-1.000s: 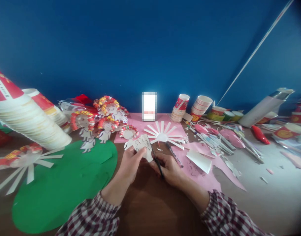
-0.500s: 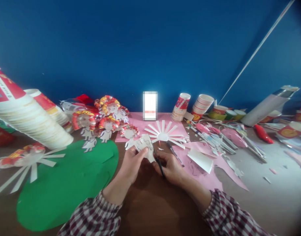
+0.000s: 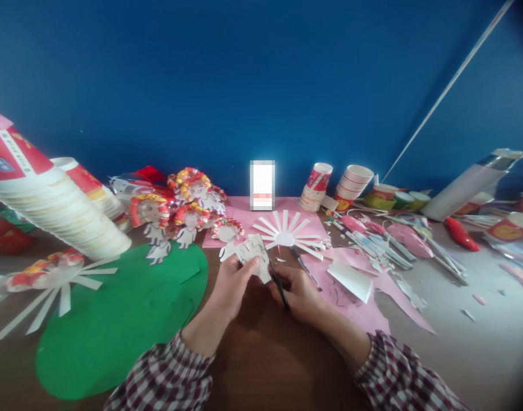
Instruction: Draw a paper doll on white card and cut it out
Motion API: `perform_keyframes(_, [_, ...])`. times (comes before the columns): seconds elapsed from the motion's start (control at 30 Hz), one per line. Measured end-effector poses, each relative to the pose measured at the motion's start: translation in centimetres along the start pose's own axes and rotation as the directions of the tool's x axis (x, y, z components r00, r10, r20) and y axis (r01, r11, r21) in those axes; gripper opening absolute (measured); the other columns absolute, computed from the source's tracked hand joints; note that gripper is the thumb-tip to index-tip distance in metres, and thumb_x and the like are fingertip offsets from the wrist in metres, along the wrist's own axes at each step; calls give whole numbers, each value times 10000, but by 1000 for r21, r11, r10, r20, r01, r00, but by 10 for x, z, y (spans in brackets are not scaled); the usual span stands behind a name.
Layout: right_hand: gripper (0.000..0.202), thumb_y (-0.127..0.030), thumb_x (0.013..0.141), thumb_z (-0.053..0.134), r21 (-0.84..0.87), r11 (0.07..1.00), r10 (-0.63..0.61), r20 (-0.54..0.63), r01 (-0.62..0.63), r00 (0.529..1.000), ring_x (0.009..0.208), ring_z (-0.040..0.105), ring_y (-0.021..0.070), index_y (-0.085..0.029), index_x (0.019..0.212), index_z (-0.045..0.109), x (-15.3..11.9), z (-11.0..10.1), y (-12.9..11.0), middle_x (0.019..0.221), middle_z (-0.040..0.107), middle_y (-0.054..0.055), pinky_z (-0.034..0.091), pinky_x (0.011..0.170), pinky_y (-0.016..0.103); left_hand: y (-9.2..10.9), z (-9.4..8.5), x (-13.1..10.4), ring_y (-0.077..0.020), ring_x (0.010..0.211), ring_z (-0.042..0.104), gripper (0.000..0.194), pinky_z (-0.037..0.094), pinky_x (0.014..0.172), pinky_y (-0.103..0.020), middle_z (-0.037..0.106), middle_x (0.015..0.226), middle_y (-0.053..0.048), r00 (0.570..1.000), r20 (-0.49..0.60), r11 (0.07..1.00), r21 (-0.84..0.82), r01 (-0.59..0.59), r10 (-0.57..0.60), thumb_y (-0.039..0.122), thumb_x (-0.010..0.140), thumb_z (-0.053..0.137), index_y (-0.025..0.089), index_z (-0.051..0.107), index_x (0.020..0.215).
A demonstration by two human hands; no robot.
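Note:
Between thumb and fingers, my left hand (image 3: 232, 287) pinches a small piece of white paper (image 3: 256, 258) with dark drawn outlines. My right hand (image 3: 301, 295) is closed round a pair of dark scissors (image 3: 280, 290), whose blades lie along the paper's right edge. Just beyond the hands lies a white paper fan of cut strips (image 3: 284, 237) on a pink sheet (image 3: 239, 206). A ring-shaped figure with red and yellow trim (image 3: 227, 229) is behind the held paper, partly covered by it.
Left of my arms lies a green paper oval (image 3: 128, 325). Tall stacked paper cups (image 3: 68, 200) lean at far left. Finished-looking paper figures (image 3: 191, 220) stand behind the oval. Pink scraps (image 3: 351, 308), pens (image 3: 385, 245) and more cups (image 3: 354, 185) spread over the right side.
The whole view has shifted slightly to the right. Both hands keep their hold on the paper and scissors, with hardly any other visible difference.

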State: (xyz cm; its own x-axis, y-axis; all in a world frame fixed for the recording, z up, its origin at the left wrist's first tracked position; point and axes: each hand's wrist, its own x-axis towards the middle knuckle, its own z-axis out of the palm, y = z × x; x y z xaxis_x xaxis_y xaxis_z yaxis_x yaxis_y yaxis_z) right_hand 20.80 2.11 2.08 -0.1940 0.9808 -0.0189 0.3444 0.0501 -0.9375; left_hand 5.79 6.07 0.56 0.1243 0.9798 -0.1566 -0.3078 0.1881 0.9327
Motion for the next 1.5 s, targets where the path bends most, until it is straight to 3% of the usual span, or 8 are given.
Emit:
perform_keyframes(0.3, [63, -145, 708, 525, -6, 1000, 27, -15, -27, 1000, 438, 404, 74, -184, 663, 547, 0, 1, 3, 478, 470, -62, 302, 443, 193, 3, 2, -2, -156, 594, 601, 272, 465, 574, -264, 669, 689, -34, 1000, 5, 1000, -18, 13, -13, 329, 659, 722, 127, 672, 833])
perform_keyframes(0.53, [173, -310, 804, 542, 207, 975, 79, 10, -80, 997, 424, 451, 82, -183, 918, 575, 1, 3, 8, 538, 498, -60, 343, 417, 194, 3, -1, 1, -174, 734, 634, 270, 476, 690, -279, 692, 826, -55, 996, -61, 998, 0, -65, 65, 298, 680, 699, 134, 653, 890])
perform_keyframes(0.77, [260, -366, 774, 626, 275, 960, 63, -37, -50, 997, 478, 470, 101, -187, 952, 566, 4, 1, 14, 586, 523, -46, 367, 456, 221, 7, -4, 4, -168, 726, 620, 231, 461, 682, -264, 684, 793, -37, 990, -85, 993, 50, -108, 112, 226, 653, 677, 136, 637, 862])
perform_keyframes(0.93, [292, -399, 788, 619, 228, 971, -31, -180, 72, 983, 556, 493, 127, -194, 985, 551, 10, -7, 20, 618, 512, -34, 407, 513, 243, 13, 1, -1, -118, 602, 566, 223, 435, 583, -220, 646, 681, 0, 997, -30, 996, 58, -67, 69, 188, 626, 669, 144, 644, 843])
perform_keyframes(1.03, [300, -386, 770, 643, 205, 972, -61, -259, 116, 964, 609, 510, 129, -205, 997, 566, 12, -14, 20, 717, 559, -10, 412, 534, 239, 15, 3, -4, -128, 597, 568, 263, 446, 548, -226, 661, 723, -28, 999, 41, 997, 82, -4, 1, 195, 609, 680, 138, 664, 865])
perform_keyframes(1.13, [341, -344, 741, 679, 297, 942, -59, -316, 157, 947, 674, 542, 131, -196, 1024, 559, 14, -21, 20, 807, 585, 10, 443, 600, 247, 16, 2, -6, -129, 607, 567, 292, 445, 504, -214, 676, 794, -59, 989, 124, 982, 178, 63, -86, 188, 589, 693, 134, 691, 876])
perform_keyframes(1.33, [340, -266, 708, 685, 352, 914, -114, -256, 202, 960, 689, 534, 120, -181, 1011, 557, 16, -23, 20, 787, 560, -2, 431, 611, 235, 15, -2, -7, -115, 570, 530, 225, 421, 469, -197, 672, 754, -68, 953, 291, 940, 340, -24, -80, 164, 612, 658, 122, 726, 822])
perform_keyframes(1.5, [325, -192, 681, 666, 306, 926, -163, -205, 221, 965, 655, 517, 116, -197, 993, 574, 12, -22, 18, 755, 559, -20, 427, 606, 241, 13, -1, -6, -139, 598, 564, 236, 427, 475, -211, 695, 782, -82, 975, 220, 944, 330, -30, -46, 208, 643, 682, 127, 729, 859])
